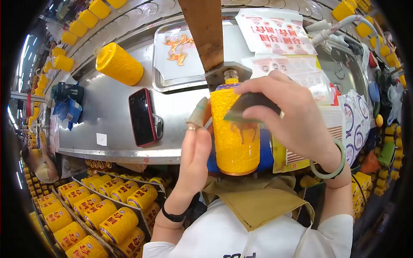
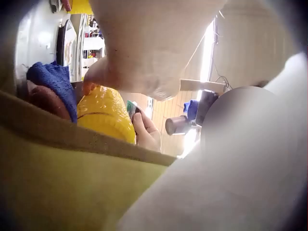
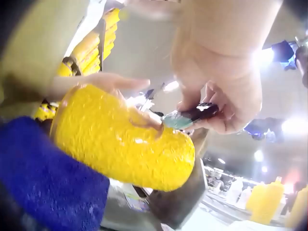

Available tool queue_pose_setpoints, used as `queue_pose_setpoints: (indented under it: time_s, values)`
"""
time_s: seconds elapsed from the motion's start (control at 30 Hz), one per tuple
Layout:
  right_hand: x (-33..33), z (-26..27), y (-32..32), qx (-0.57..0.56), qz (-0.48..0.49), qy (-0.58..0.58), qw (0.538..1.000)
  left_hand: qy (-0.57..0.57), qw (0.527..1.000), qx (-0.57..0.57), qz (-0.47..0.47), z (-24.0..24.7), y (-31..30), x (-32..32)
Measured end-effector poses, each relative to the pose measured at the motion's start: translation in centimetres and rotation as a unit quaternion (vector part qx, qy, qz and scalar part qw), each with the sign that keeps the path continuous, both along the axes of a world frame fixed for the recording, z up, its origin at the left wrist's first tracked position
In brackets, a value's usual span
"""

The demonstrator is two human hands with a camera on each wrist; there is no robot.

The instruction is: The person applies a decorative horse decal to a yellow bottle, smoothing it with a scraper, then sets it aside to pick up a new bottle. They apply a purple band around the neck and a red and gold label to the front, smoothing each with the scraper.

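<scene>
A yellow embossed bottle (image 1: 234,150) with a clear glass neck lies in front of the person, its neck away from them, over blue cloth (image 3: 53,168). A brown horse decal (image 1: 244,132) shows on its upper side. My right hand (image 1: 297,112) pinches a dark scraper (image 1: 254,105) with a greenish edge (image 3: 177,120) between thumb and fingers, the edge against the bottle beside the decal. Along the bottle's left side my left hand (image 1: 195,152) rests with fingers extended, one fingertip wearing a pale cover (image 1: 198,114). Part of the left fingers is hidden by the bottle.
A phone (image 1: 142,116) and another yellow bottle (image 1: 120,64) lie on the metal table to the left. Behind stands a tray (image 1: 157,56) with horse decals (image 1: 177,49). A wooden beam (image 1: 202,34) reaches the bottle's neck. Printed sheets (image 1: 275,32) lie right; racked bottles (image 1: 103,210) stand lower left.
</scene>
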State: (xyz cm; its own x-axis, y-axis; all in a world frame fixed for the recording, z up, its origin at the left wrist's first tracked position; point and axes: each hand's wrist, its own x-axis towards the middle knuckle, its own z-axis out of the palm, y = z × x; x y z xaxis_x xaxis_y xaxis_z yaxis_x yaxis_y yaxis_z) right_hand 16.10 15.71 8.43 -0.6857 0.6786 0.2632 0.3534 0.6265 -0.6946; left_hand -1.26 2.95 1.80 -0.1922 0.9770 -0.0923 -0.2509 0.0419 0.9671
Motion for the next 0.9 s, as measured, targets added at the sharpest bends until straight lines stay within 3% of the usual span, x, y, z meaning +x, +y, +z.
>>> queue_pose_setpoints:
  time_s: [0.03,0.13,0.17,0.23,0.27,0.3,0.4,0.5,0.57,0.6,0.63,0.77,0.9]
  values:
    - [0.1,-0.6,0.2,0.0,-0.001,-0.001,1.0,-0.001,1.0,0.0,-0.001,-0.3,-0.4,0.1]
    - [0.5,-1.9,1.2,0.183,-0.086,0.09,0.975,0.152,0.98,0.127,-0.027,-2.7,-1.6,0.0]
    - [0.9,-2.1,1.0,0.182,-0.087,0.091,0.975,0.152,0.98,0.126,-0.028,-3.0,-2.5,0.3]
    - [1.8,-2.8,-0.3,0.276,0.006,0.075,0.958,0.392,0.912,0.124,-0.002,-1.8,-3.2,1.3]
    - [2.6,-3.7,-1.7,0.243,0.034,0.069,0.967,0.448,0.885,0.122,0.011,-1.6,-3.0,1.7]
    - [3.1,-4.7,-3.0,0.27,0.06,0.062,0.959,0.448,0.885,0.123,0.009,-2.4,-3.1,1.8]
    - [3.8,-5.1,-5.7,0.249,0.149,0.122,0.949,0.207,0.971,0.112,0.035,-4.2,-3.1,2.1]
    - [3.8,-3.8,-4.8,0.249,0.118,0.115,0.954,0.181,0.978,0.105,0.026,-3.7,-3.2,1.9]
    - [3.3,-4.2,-3.5,0.276,-0.019,0.097,0.956,0.191,0.978,0.079,0.005,-3.6,-3.4,1.4]
    - [3.2,-4.4,-3.5,0.29,-0.04,0.072,0.953,0.21,0.974,0.088,0.0,-3.5,-3.4,1.3]
    - [3.0,-4.8,-4.1,0.29,-0.041,0.074,0.953,0.229,0.969,0.096,-0.006,-3.5,-3.4,1.1]
    - [3.3,-4.4,-8.0,0.273,0.14,0.134,0.942,0.227,0.969,0.097,-0.022,-2.9,-3.5,0.7]
    - [3.5,-3.8,-5.5,0.27,-0.017,0.097,0.958,0.227,0.969,0.092,-0.029,-4.2,-3.7,0.5]
